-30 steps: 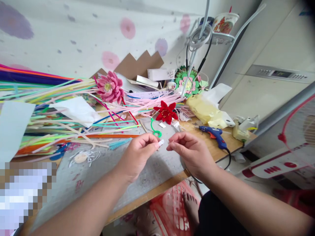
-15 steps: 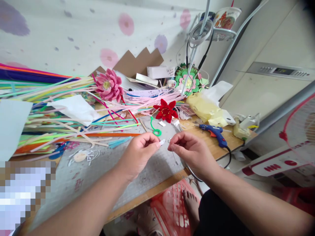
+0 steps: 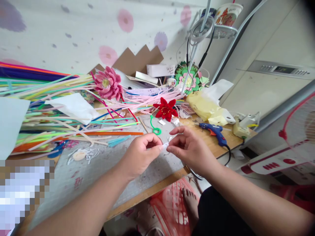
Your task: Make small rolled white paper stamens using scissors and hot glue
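- The left hand (image 3: pixel 144 152) had thumb and forefinger nearly closed, pinching a small white strip (image 3: pixel 165 145) by one end.
- The right hand (image 3: pixel 192 150) met the strip's other end with thumb and forefinger drawn close, another finger lifted; whether these tips gripped it or only touched it, I could not tell.
- The strip hung between the two hands, above the grey mat (image 3: pixel 103 183), just in from the near edge of the tabletop (image 3: pixel 145 200).
- Working it well, I judged, called for a steady left pinch close to the end, light right fingertips and small moves, since so slight a piece would likely crease or slip.
- Keeping both wrists low over the mat would have let a dropped piece land there and not past the near edge.
- Beyond the hands lay a green curl (image 3: pixel 157 131), then a red flower (image 3: pixel 165 109) toward the far edge.
- A blue glue gun (image 3: pixel 214 131) lay toward the right edge; its tip seemed best avoided.
- Fuzzy stems (image 3: pixel 59 127) crowded the far left corner.
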Demonstrator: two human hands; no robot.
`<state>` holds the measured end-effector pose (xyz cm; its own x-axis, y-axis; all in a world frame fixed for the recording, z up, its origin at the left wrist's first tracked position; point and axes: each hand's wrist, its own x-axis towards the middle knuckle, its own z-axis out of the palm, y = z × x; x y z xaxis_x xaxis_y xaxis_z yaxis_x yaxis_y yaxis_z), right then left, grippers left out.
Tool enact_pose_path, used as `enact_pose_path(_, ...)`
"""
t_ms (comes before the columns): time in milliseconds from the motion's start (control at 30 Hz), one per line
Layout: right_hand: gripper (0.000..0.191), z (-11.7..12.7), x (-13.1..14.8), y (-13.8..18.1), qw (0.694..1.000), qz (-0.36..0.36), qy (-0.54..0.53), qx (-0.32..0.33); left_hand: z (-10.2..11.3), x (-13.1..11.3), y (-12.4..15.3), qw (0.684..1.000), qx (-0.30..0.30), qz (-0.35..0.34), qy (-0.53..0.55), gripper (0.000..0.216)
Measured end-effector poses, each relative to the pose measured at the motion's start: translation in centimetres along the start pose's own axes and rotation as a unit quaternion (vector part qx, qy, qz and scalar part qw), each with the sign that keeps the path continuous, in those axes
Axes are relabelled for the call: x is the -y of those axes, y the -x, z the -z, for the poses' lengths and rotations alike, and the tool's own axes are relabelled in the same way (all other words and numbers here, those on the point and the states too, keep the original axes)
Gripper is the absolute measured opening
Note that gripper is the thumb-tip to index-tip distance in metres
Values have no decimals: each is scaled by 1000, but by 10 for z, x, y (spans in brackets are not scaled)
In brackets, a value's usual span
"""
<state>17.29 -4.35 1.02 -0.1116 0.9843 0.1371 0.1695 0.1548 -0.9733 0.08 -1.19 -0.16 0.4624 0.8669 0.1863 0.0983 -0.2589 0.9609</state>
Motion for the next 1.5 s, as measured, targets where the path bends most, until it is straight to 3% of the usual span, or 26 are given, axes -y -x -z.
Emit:
enact_pose_path(400, 30, 2, -1, 2, 999, -10, 36, 8, 0, 0, 0, 1000, 13, 2, -7, 11)
enact_pose_path(833, 27, 5, 1, 3, 999, 20, -27, 16, 1, -2, 0, 1000, 20, 8, -2, 11)
enact_pose_path(1367, 15, 7, 2, 1, 996, -7, -89, 20, -1, -10, 0, 997, 54, 35, -37, 9)
enact_pose_path(1500, 16, 10, 0, 0, 991, -13, -132, -15, 0, -8, 1, 998, 61, 27, -16, 9)
